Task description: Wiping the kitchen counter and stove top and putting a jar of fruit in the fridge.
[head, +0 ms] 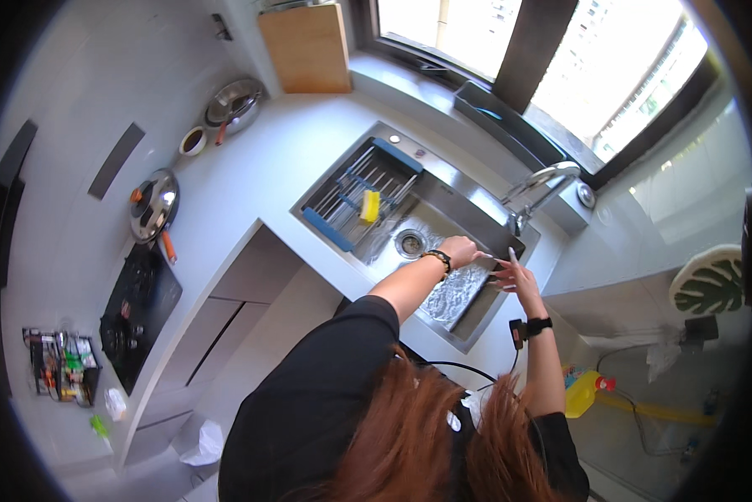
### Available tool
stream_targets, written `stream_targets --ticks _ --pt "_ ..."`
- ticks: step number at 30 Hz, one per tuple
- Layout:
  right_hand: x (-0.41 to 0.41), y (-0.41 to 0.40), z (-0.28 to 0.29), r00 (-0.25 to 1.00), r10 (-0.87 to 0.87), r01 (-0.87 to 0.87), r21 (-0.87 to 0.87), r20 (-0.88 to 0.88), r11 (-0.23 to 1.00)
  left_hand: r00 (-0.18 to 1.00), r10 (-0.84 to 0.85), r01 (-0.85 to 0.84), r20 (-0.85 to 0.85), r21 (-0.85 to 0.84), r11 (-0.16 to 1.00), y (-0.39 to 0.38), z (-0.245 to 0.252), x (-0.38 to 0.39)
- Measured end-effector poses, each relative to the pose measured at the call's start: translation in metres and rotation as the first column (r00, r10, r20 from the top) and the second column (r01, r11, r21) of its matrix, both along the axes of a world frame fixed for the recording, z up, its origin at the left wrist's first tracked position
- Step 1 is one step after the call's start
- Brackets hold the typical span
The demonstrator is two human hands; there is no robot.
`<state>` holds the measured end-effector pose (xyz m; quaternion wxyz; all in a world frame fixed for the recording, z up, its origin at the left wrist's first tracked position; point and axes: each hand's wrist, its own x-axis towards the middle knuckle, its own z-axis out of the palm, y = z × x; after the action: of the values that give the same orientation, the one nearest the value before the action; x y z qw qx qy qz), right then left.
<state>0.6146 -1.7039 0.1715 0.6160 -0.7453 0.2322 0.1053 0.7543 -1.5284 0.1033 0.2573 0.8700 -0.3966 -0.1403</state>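
My left hand [459,252], with a dark beaded bracelet at the wrist, is over the stainless steel sink [439,188]. Its fingers are curled, and whether they hold anything is hidden. Close to its fingertips is my right hand [518,280], fingers apart, with nothing visible in it. A black strap with a small device circles the right wrist. Beneath the hands, rippling water spreads over the sink floor [454,292] near the round drain [410,243]. A chrome faucet [542,179] stands behind them. A yellow sponge [370,206] rests on the blue-ended rack [329,230] across the sink's left part.
Along the left counter are a steel pan [235,106], a small bowl of dark liquid [193,142], a lidded pan [155,207] and a gas stove [139,314]. A wooden cutting board [305,50] leans by the window. Low on the right is a yellow bottle [580,394].
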Motion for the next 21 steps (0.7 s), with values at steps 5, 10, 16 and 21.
stream_targets --ticks 5,10,16,21 --pt "-0.019 0.005 0.013 0.999 0.043 -0.043 0.047 0.008 0.998 0.986 -0.118 0.113 0.115 0.05 0.992 0.007 0.025 0.004" --pt "-0.019 0.009 0.01 0.999 0.05 -0.049 0.076 -0.013 0.996 0.95 -0.239 0.216 0.198 0.135 0.967 0.024 0.063 0.015" --pt "-0.03 0.012 0.02 0.999 0.037 -0.038 0.016 0.038 0.999 0.906 -0.298 0.297 0.3 0.049 0.954 0.032 0.099 0.024" --pt "-0.034 0.008 0.023 0.998 0.049 -0.05 0.022 0.042 0.999 0.856 -0.334 0.35 0.394 0.035 0.936 0.039 0.132 0.023"
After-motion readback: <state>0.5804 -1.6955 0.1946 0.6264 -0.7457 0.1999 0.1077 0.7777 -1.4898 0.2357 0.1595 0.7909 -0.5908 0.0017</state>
